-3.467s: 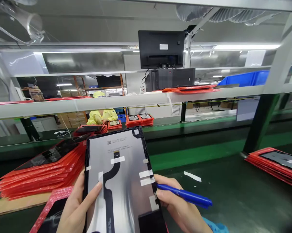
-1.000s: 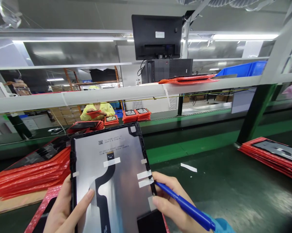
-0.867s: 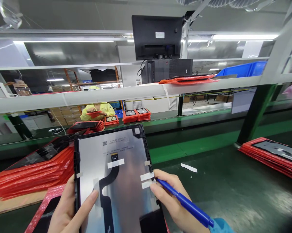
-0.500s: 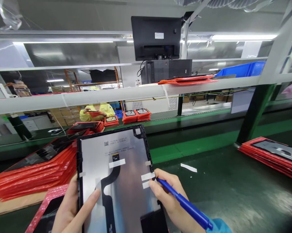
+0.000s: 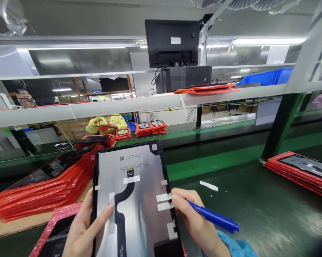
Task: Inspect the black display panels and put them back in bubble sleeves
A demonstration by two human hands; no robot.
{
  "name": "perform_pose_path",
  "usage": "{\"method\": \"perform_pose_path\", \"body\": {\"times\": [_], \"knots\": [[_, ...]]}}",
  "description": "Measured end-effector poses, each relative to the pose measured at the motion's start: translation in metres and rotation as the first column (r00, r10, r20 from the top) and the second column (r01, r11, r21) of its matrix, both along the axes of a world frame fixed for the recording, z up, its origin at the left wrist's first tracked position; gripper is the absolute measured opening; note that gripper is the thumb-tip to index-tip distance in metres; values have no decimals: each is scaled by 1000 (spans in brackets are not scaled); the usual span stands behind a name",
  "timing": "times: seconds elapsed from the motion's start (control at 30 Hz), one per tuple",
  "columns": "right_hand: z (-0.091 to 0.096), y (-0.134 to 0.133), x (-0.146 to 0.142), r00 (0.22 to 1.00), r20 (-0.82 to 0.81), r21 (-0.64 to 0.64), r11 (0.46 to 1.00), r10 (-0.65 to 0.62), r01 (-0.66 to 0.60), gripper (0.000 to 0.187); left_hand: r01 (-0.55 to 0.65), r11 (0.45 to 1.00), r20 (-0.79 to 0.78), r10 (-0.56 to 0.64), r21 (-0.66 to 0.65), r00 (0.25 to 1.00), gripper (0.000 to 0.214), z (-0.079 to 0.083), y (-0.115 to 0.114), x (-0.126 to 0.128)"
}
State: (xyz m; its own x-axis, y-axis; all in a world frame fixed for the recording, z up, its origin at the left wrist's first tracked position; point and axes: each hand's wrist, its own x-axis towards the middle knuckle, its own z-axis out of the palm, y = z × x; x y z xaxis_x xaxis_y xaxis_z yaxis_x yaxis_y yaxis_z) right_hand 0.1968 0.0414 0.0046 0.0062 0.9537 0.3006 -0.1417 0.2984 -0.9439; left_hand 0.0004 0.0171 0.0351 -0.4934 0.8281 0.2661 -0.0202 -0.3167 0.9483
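Observation:
I hold a tablet display panel (image 5: 139,171) upright, its silver back toward me, with a black flex cable and white tape strips on it. My left hand (image 5: 83,232) grips its left edge, thumb pressed on the back. My right hand (image 5: 195,221) is closed round a blue pen (image 5: 214,217), and its fingers touch the panel's right edge by two tape strips.
A stack of red-bagged panels (image 5: 43,185) lies at the left, another stack (image 5: 302,171) at the right on the green bench (image 5: 257,214). A white strip (image 5: 208,185) lies on the bench. A monitor (image 5: 173,42) hangs above. A person in yellow (image 5: 107,123) works beyond the rail.
The panel has shifted slightly right and its top tilted. The pen has swung from pointing down-right to lying flatter, while both hands keep their hold.

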Motion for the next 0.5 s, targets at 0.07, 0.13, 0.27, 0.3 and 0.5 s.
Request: {"method": "perform_pose_path", "body": {"times": [0.07,0.13,0.27,0.3,0.5], "knots": [[6,0,1,995,101,56,998,20,-26,35,-1,1000,-8,1,-4,1000,54,-1,-3,2],[13,1,1,979,194,83,993,62,-79,39,-23,1000,-24,23,-8,999,55,-3,-5,4],[18,8,-1,963,255,103,988,85,-115,38,-27,998,-34,25,-49,999,59,-3,-11,7],[17,11,-1,963,260,100,989,77,-106,38,-16,999,-29,14,-47,999,59,-1,-13,9],[11,20,0,986,62,40,987,155,-158,26,-61,991,-195,83,117,977,39,-10,-10,7]]}}
